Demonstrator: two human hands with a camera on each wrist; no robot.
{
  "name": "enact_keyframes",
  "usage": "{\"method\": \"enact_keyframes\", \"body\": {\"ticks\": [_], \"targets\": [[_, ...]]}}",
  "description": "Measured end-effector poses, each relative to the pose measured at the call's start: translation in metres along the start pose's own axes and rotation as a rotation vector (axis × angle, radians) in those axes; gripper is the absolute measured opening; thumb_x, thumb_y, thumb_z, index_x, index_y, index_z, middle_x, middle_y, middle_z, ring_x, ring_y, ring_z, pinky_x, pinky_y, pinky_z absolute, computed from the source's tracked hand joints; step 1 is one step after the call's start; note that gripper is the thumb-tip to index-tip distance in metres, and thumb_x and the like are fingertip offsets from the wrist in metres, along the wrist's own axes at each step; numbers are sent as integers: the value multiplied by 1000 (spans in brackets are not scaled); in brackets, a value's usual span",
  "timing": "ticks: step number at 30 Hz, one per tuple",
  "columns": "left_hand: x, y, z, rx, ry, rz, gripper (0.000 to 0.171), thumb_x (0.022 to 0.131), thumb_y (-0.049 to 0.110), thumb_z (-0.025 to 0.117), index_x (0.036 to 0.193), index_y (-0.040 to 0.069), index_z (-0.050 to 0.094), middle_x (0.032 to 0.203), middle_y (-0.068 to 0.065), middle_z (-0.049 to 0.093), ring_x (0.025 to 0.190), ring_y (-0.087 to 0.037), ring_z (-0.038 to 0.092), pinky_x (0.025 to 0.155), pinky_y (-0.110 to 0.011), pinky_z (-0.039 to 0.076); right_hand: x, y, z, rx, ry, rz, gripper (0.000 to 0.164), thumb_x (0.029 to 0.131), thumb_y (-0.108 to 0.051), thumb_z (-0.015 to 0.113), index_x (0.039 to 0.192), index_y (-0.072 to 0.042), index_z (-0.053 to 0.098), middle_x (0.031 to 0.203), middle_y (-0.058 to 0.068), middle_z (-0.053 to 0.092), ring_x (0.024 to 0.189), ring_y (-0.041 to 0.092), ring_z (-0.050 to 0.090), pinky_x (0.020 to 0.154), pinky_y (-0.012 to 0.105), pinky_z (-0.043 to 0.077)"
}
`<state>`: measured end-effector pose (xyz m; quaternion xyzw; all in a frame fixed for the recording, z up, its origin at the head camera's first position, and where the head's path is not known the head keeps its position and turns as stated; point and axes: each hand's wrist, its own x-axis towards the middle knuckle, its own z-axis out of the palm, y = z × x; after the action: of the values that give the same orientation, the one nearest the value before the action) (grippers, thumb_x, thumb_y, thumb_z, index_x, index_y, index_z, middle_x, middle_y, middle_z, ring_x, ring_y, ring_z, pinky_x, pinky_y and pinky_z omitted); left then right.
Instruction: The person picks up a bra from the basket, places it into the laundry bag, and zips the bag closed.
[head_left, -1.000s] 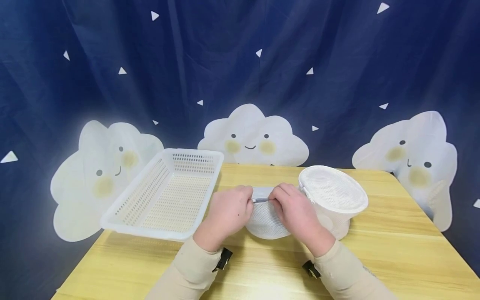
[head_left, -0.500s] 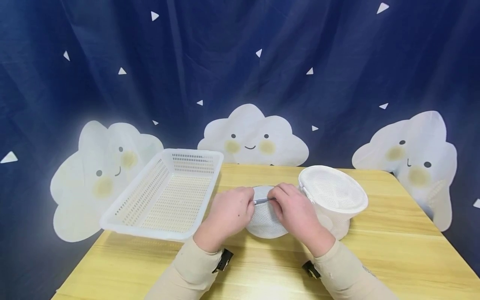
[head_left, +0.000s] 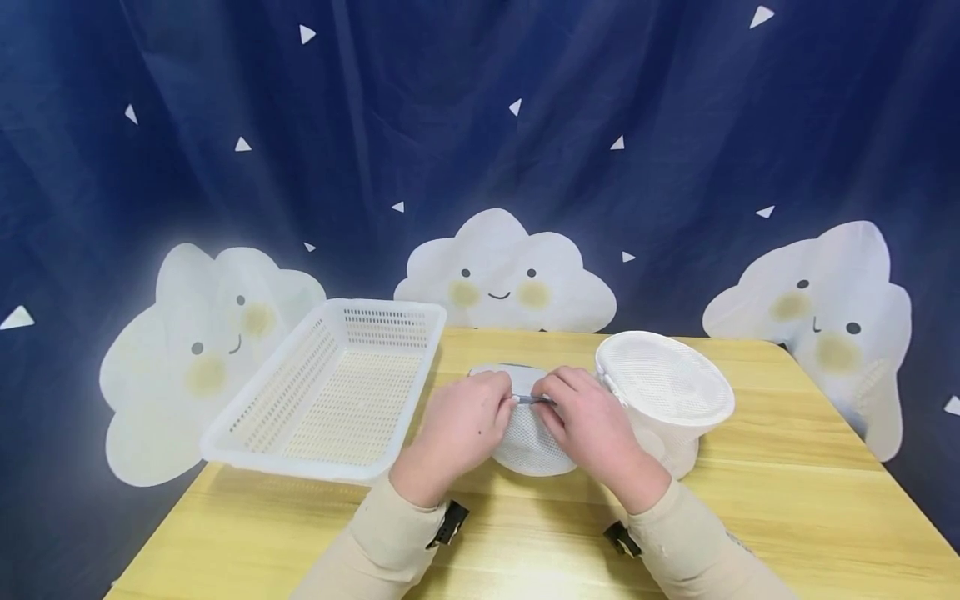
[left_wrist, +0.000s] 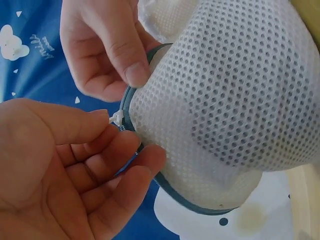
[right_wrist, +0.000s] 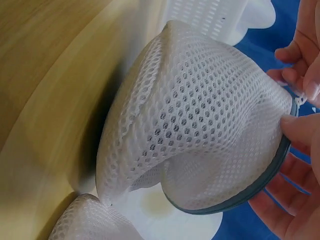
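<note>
A white mesh laundry bag (head_left: pixel 534 446) with a grey-blue zipper (left_wrist: pixel 167 189) is between my two hands at the middle of the table. My left hand (head_left: pixel 461 421) pinches the small white zipper pull (left_wrist: pixel 117 118) between thumb and forefinger. Close by on the right, my right hand (head_left: pixel 592 425) grips the zippered edge, its thumb on the mesh and its fingers on the other side. The bag's fabric is folded and bulges below the zipper. Whether anything lies inside cannot be made out.
A white perforated plastic basket (head_left: pixel 360 400) stands to the left. Just right of my right hand is a second, round white mesh bag (head_left: pixel 667 383), standing upright. Behind the wooden table (head_left: pixel 810 500) hangs a dark blue curtain (head_left: pixel 480 100) with cloud prints.
My left hand has shifted slightly right with the zipper pull, and my right hand slightly left, so they are closer together. More of the bag's far edge shows behind my left hand.
</note>
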<state>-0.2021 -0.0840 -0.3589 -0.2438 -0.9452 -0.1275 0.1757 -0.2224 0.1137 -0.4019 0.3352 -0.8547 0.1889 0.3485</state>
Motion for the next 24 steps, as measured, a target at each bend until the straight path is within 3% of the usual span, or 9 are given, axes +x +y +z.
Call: {"method": "enact_keyframes", "body": {"ticks": [6, 14, 17, 24], "targets": [[-1, 2, 7, -7, 38, 63, 21, 98, 22, 67, 84, 16, 54, 75, 5, 52, 65, -13, 51, 55, -32, 44, 0, 0, 2, -1, 11, -2, 20, 82, -11, 82, 94, -15, 66, 91, -2, 64, 83, 22, 61, 75, 38, 51], [-5, 7, 12, 8, 54, 93, 17, 97, 19, 69, 87, 12, 57, 84, 1, 61, 68, -16, 57, 55, -30, 47, -1, 0, 8, -24, 29, -28, 22, 80, -13, 83, 92, -16, 65, 86, -3, 61, 74, 20, 60, 64, 37, 50], [-6, 10, 14, 31, 52, 74, 16, 98, 20, 67, 88, 12, 59, 84, 1, 62, 69, -16, 58, 54, -31, 47, -2, 0, 10, -15, 52, -43, 23, 79, -6, 82, 90, -15, 64, 85, -3, 62, 71, 17, 60, 62, 35, 50], [-3, 12, 13, 93, -8, -47, 24, 100, 30, 62, 80, 16, 60, 68, 5, 54, 60, -16, 58, 47, -34, 42, -2, -1, 11, 11, 102, -77, 22, 79, -1, 80, 88, -12, 64, 83, -3, 63, 70, 13, 61, 60, 33, 51]]}}
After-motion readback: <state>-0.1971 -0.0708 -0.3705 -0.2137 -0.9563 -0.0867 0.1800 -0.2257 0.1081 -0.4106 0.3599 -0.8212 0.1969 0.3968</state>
